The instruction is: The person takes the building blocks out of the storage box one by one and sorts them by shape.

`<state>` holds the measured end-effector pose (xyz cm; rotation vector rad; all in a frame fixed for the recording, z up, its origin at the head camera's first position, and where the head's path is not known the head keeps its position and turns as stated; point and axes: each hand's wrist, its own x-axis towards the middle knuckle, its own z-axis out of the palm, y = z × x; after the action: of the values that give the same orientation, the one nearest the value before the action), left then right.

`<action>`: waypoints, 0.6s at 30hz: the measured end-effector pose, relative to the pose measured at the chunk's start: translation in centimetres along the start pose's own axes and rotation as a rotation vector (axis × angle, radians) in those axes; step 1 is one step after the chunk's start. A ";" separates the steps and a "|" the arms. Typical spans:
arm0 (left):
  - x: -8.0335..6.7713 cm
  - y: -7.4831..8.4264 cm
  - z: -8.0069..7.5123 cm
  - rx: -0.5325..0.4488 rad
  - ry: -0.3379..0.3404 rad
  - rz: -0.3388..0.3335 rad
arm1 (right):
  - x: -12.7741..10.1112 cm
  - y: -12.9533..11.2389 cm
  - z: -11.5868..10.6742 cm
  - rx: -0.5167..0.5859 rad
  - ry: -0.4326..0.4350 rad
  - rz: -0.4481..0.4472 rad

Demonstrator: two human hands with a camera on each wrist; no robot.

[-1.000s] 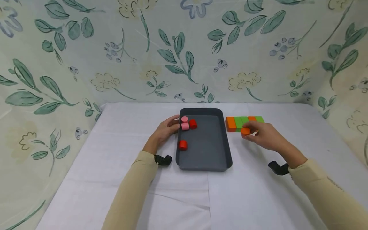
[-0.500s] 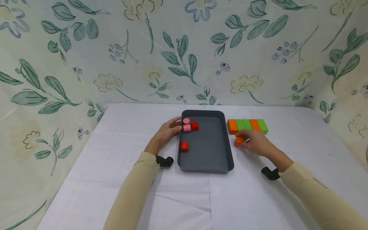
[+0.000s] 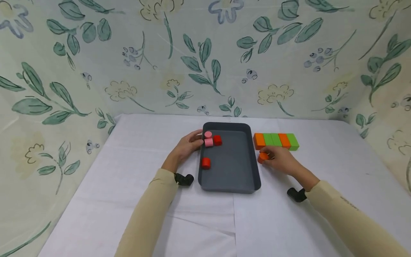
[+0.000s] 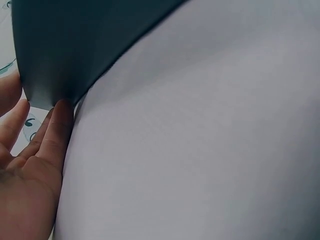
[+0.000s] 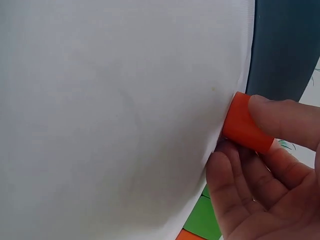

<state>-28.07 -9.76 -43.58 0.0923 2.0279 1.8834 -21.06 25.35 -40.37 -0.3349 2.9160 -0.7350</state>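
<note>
My right hand [image 3: 282,160] pinches an orange cylinder block [image 3: 263,157] between thumb and fingers, low at the tablecloth just outside the tray's right wall. The right wrist view shows the thumb [image 5: 285,117] across the cylinder's side, its base right at the cloth. My left hand [image 3: 185,147] rests with extended fingertips against the left outer wall of the dark grey tray [image 3: 232,160]; the left wrist view shows the fingers [image 4: 57,132] lying along that wall. Inside the tray are two pink cylinders [image 3: 208,142] and a red cylinder [image 3: 217,140] at the back left, plus another red cylinder [image 3: 206,163] lower down.
Right of the tray, a row of orange and green blocks [image 3: 275,139] stands side by side, just behind my right hand. A white cloth [image 3: 205,221] covers the table, with a floral backdrop [image 3: 205,71] behind. Each wrist carries a black camera mount [image 3: 297,195].
My right hand has carried the orange cylinder left and towards me, from in front of the block row down to the cloth by the tray. The left hand keeps its place at the tray.
</note>
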 end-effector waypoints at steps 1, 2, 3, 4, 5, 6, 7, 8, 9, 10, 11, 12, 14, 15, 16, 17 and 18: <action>0.0 0.0 0.0 0.003 0.003 -0.004 | 0.0 0.0 0.0 -0.001 0.000 0.006; 0.0 0.0 0.0 0.006 0.003 -0.003 | 0.1 0.1 0.1 -0.003 0.001 0.011; 0.0 0.0 0.0 0.010 0.002 -0.001 | 0.1 0.1 0.1 -0.002 0.000 0.016; 0.0 0.1 0.0 0.010 0.002 -0.001 | 0.1 0.2 0.2 0.000 0.001 0.020; 0.0 0.1 0.0 0.007 0.001 0.003 | 0.2 0.2 0.2 0.002 0.002 0.021; 0.0 0.1 0.0 0.006 0.000 0.004 | 0.2 0.2 0.2 0.004 0.002 0.026; 0.0 0.1 0.0 0.006 0.000 0.006 | 0.2 0.2 0.2 0.005 0.002 0.027; 0.0 0.1 0.0 0.006 -0.001 0.010 | 0.2 0.2 0.2 0.005 0.002 0.028; -0.1 0.1 0.0 0.006 -0.001 0.012 | 0.1 0.2 0.2 0.006 0.003 0.027; 0.0 0.1 0.0 0.009 0.002 0.009 | 0.1 0.2 0.2 0.007 0.003 0.026; -0.1 0.0 0.1 0.011 0.005 0.006 | 0.1 0.2 0.2 0.006 0.002 0.025; -0.1 0.1 0.1 0.016 0.007 0.002 | 0.1 0.2 0.2 0.005 0.003 0.024; -0.1 0.0 0.1 0.021 0.009 -0.002 | 0.1 0.3 0.2 0.005 0.004 0.024; -0.1 0.0 0.1 0.024 0.011 -0.005 | 0.1 0.3 0.2 0.007 0.005 0.025; -0.1 0.0 0.1 0.027 0.012 -0.008 | 0.1 0.3 0.2 0.008 0.005 0.026; -0.1 0.0 0.1 0.027 0.011 -0.006 | 0.1 0.3 0.2 0.009 0.005 0.027; -0.1 0.0 0.1 0.030 0.012 -0.005 | 0.1 0.4 0.3 0.010 0.006 0.028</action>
<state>-27.96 -9.68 -43.52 0.0837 2.0629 1.8544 -21.21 25.52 -40.78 -0.2911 2.9148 -0.7481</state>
